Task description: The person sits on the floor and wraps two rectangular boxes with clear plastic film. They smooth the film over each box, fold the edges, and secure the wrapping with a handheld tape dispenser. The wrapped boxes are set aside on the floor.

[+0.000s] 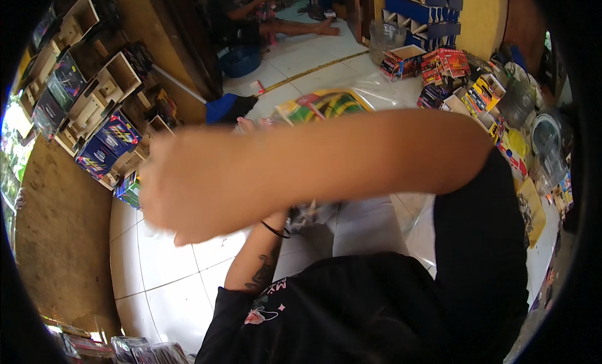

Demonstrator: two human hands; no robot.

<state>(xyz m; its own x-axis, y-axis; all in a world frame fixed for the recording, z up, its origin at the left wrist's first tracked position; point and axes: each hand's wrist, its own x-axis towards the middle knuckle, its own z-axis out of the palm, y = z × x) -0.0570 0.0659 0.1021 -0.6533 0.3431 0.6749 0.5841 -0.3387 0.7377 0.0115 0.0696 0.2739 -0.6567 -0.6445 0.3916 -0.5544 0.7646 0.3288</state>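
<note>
My right forearm [351, 154] crosses the middle of the picture, close to the camera. At its left end is my right hand [188, 188], smeared by motion; its fingers do not show clearly, nor does anything in them. My left forearm [257, 257], with a dark band at the wrist, passes up beneath it. The left hand is mostly hidden; a small skin-coloured patch [244, 123] shows beyond the right arm, perhaps its fingers. Near that patch lies a yellow, green and red printed package [323, 105] in clear plastic, partly covered by my arm.
Printed cardboard boxes [113, 135] are stacked along the left wall. A blue broom [222, 107] and a blue basin [240, 61] stand farther back. More boxes [445, 66] and clear plastic containers [545, 138] crowd the right. Another person's leg [301, 28] stretches across the far floor.
</note>
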